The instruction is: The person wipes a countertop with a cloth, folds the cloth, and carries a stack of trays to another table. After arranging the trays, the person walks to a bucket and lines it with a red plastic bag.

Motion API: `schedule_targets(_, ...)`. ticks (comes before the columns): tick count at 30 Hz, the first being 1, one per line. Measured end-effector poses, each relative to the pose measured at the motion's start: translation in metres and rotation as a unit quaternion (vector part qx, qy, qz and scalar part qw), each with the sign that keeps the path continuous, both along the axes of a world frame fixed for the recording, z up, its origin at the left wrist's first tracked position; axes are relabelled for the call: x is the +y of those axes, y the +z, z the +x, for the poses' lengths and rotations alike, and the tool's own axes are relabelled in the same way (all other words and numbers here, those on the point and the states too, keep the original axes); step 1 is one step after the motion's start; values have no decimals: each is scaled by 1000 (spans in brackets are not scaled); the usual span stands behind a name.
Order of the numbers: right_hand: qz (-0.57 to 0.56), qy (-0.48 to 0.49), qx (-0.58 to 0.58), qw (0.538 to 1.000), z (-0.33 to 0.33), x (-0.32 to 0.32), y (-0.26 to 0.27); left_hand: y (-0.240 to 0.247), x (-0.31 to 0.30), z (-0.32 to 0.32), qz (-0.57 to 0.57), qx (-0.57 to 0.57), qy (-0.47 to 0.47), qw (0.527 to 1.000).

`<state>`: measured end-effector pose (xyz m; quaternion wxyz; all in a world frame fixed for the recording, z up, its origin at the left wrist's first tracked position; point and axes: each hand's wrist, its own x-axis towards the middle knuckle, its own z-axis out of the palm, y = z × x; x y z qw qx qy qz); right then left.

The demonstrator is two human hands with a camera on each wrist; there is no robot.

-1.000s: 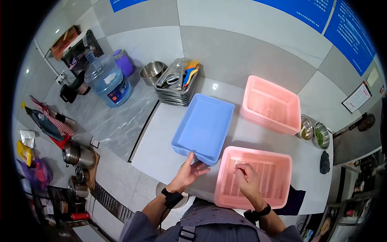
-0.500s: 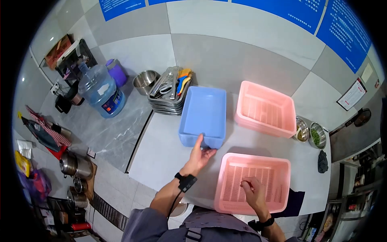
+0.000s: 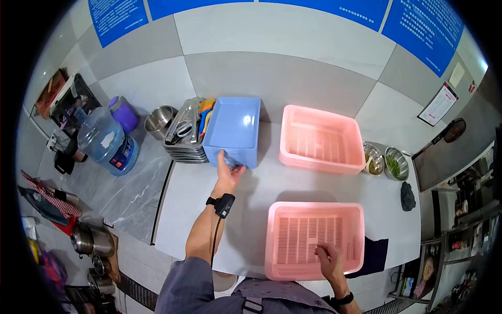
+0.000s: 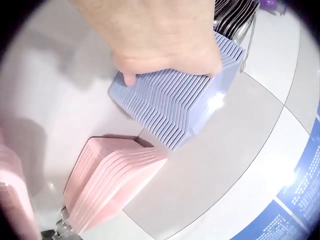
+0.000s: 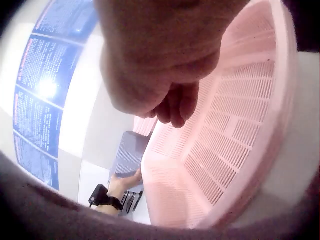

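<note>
A stack of blue plastic trays stands near the back wall, beside the metal trays. My left hand is at its front end, thumb upright against the front face and the other fingers toward the lower right. The many ridged edges of the blue stack show below that hand in the left wrist view. Close to me lies a pink slotted basket. My right hand hovers over its near side, fingers loosely curled with nothing in them.
Stacked metal trays hold tools and scissors on the left. More pink baskets are nested at the back. Two metal bowls of chopped food, one with greens, and a dark cloth are at right. A large water bottle stands left.
The blue stack has slid back and left, up beside the metal trays, with my left hand following at its front. My right hand has stayed over the near pink basket, shifting slightly toward me.
</note>
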<state>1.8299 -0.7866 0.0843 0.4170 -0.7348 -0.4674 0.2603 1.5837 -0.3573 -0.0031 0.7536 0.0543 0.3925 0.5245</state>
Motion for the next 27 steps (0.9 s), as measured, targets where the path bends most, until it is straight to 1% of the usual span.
schedule_targets(2,6,6,-30,1000,6,-4,-10,2,3,0,-4,9,4,1000)
schedule_targets(5,-4,0,-49,999,15,-10,-14,2,7,-6,6,-8,-7,1000)
schedule_targets(6,-8,-11,-48,999,19,-13,-11,2,7,-7,11,-23,5,1000)
schedule_targets(8,-5,-17,-117,993,28,-16,-1,-5,7,-11,12,-44,6,999)
schedule_targets(9,-8,-24,-117,993,32,-18,1,-11,4,-12,10,-44,-1,999)
schedule_targets(11,32,-66,-147,986,42,-26,4,-17,-13,-18,41,-2,-2,999)
schedule_targets(12,1,-81,-163,983,58,-41,-7,-22,-25,-20,42,-1,-7,999)
schedule_targets(13,2,-85,-163,983,70,-48,-7,-33,-36,-22,69,25,-114,991)
schedule_targets(14,11,-119,-255,959,79,-55,-7,-43,-51,-26,93,52,-218,970)
schedule_targets(15,18,-151,-345,926,88,-65,-8,-36,-76,-25,90,91,-281,951)
schedule_targets(16,-56,-188,-337,921,97,-78,-16,-25,-106,-22,87,130,-345,925)
schedule_targets(17,-89,-207,-369,902,107,-89,-29,-28,-133,-24,98,153,-371,911)
schedule_targets(18,-110,-220,-290,925,118,-104,-51,-30,-163,-29,108,176,-396,895)
schedule_targets(19,-127,-230,-210,942,125,-113,-65,-16,-194,-31,107,189,-426,878)
schedule_targets(20,-125,-231,-209,942,125,-112,-65,4,-223,-31,107,202,-453,862)
schedule_targets(21,-130,-250,-53,958,119,-111,-64,23,-249,-32,106,193,-490,844)
schedule_targets(22,-133,-261,103,950,116,-109,-61,33,-270,-31,105,184,-524,825)
schedule_targets(23,-131,-261,103,951,118,-109,-66,29,-292,-32,98,205,-536,813)
schedule_targets(24,-104,-258,111,954,120,-111,-73,26,-309,-31,91,226,-548,801)
schedule_targets(25,-76,-257,119,956,118,-112,-72,24,-319,-28,92,226,-549,799)
schedule_targets(26,-74,-260,120,955,117,-113,-69,23,-324,-26,123,268,-528,796)
schedule_targets(27,-106,-259,55,959,119,-114,-64,21,-325,-25,154,309,-504,792)
